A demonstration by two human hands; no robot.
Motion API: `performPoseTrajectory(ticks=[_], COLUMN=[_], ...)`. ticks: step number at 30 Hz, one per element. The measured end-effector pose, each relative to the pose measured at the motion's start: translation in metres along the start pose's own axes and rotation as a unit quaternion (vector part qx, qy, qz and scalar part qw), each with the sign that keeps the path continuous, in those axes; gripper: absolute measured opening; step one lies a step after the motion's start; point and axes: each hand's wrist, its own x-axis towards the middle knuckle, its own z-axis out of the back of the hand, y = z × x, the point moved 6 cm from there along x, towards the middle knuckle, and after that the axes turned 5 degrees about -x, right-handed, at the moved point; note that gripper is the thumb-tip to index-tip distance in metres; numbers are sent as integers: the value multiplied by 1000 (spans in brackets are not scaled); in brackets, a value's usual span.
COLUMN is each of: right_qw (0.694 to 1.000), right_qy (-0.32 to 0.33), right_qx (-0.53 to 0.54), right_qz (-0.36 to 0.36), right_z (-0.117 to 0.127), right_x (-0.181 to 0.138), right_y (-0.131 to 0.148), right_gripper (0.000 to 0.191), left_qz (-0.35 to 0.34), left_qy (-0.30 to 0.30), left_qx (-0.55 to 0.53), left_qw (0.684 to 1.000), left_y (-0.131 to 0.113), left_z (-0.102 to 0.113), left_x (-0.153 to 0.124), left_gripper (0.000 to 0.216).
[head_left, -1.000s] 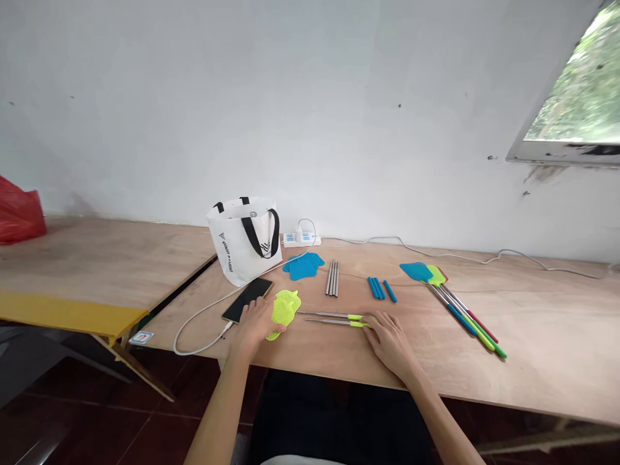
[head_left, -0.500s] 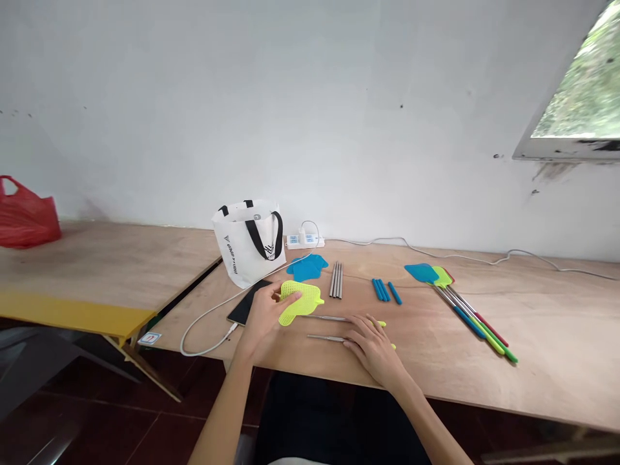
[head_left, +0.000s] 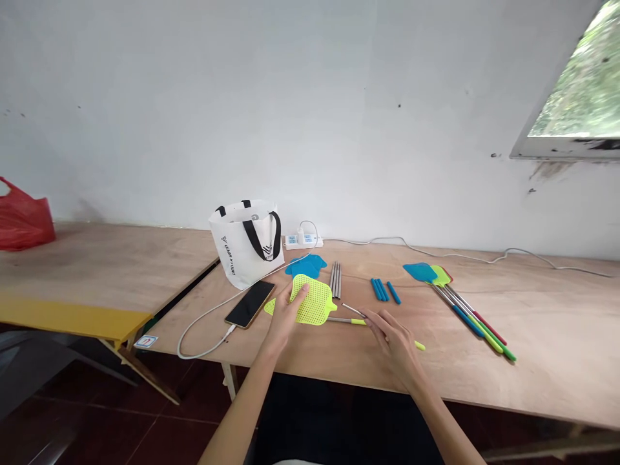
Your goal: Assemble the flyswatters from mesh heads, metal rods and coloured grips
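One white tote [head_left: 235,252], contents hidden, left fingers [head_left: 299,298] pinching yellow mesh [head_left: 318,307], right fingers [head_left: 381,324] clamped on rod [head_left: 352,309]

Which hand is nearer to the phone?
Left: the left hand holds a yellow-green mesh paddle just right of the phone; the right hand, gripping a metal rod, is farther right.

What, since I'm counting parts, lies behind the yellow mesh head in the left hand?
A second yellow head peeks out at left; a metal rod emerges at right. Their covered parts can't be seen.
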Motion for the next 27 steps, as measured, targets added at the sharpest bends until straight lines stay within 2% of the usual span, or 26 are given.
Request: performPoseTrajectory(ticks=[6, 15, 21, 27], right_qw=[999, 998, 995, 983], right_qy=[13, 19, -12, -35], right_qx=[2, 7, -61, -160], right_qz=[42, 59, 82, 77], right_z=[3, 4, 7, 7], right_x=[-1, -2, -5, -9], right_y=[11, 16, 19, 15], right_gripper=[42, 43, 43, 45], left_qz=[20, 38, 1, -21], left_qy=[16, 12, 6, -7], left_qx=[-30, -55, -21, 33], left_qw=[999, 998, 1000, 999], left_y=[12, 17, 10, 18], left_z=[-4, -2, -3, -4], left_x=[-1, 2, -1, -1], left_gripper=[56, 62, 56, 50])
